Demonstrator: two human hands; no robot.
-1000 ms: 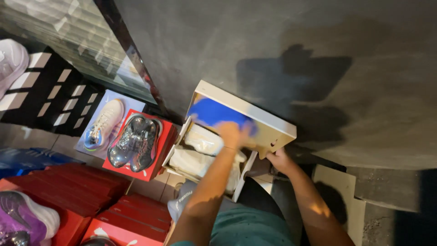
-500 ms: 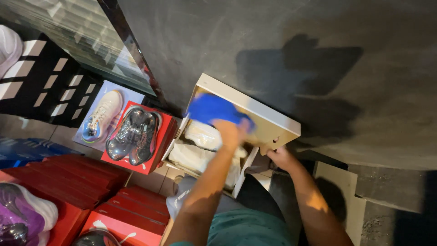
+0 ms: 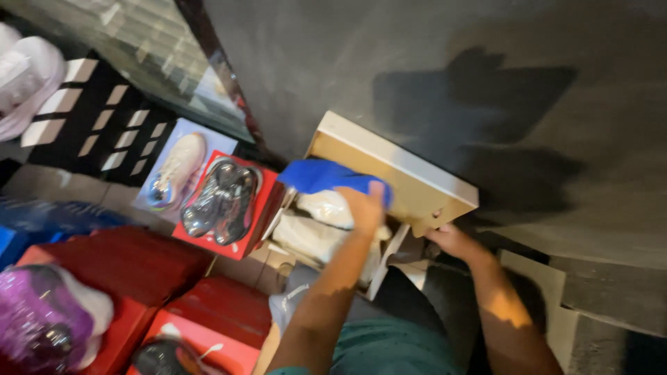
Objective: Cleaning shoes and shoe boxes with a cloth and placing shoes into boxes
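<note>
An open cardboard shoe box (image 3: 424, 191) with a white rim rests on my lap, its lid tipped up toward the grey floor. My left hand (image 3: 365, 208) is closed on a blue cloth (image 3: 323, 175) and holds it over the box's left side. Under the cloth lie pale shoes wrapped in white paper (image 3: 316, 232). At the box's lower right corner, my right hand (image 3: 455, 242) grips the edge of the box.
To the left stand red shoe boxes (image 3: 125, 260) with wrapped shoes on top: a dark pair (image 3: 221, 200), a pale shoe (image 3: 175, 170) on a light blue box, a purple shoe (image 3: 42, 316). Black-and-white boxes (image 3: 90, 118) sit farther back. Grey concrete floor (image 3: 431, 62) lies ahead.
My left hand has carried the blue cloth leftward, from over the lid's inside to the box's left edge. The right hand stays at the box's corner.
</note>
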